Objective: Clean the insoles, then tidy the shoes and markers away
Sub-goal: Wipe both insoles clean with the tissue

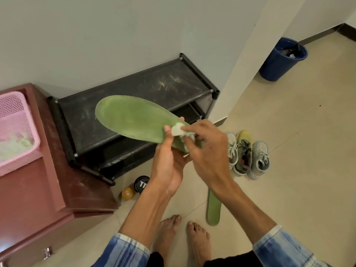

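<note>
**Step in hand:** cleaning the first insole.

**Hands and insole**
- My left hand [169,162] grips the green insole [131,118] at its heel end. The thumb is on the upper face and the fingers are curled underneath. The toe end projects up and away to the left of both hands.
- My right hand [208,151] pinches a crumpled white wipe [178,130] between thumb and fingertips. It presses the wipe on the insole face, just beside my left thumb.

**Other items**
- The second insole [212,209] lies flat on the floor [289,170] below my right forearm, apart from both hands.
- A small group of shoes [248,155] stands on the floor just beyond my right hand.
- The black shoe rack [134,87] stands behind the held insole, beyond my left hand.
- I cannot identify any markers. Two small round containers [142,184] sit on the floor below my left wrist.

**Judgement:** the task is at an early stage, as the shoes are not yet put away.

**Next move**
1. Keep a firm grip on the heel.
2. Run the wipe along the face toward the toe end, with even pressure so the flexible insole does not fold.
3. Give the second insole the same treatment
</note>
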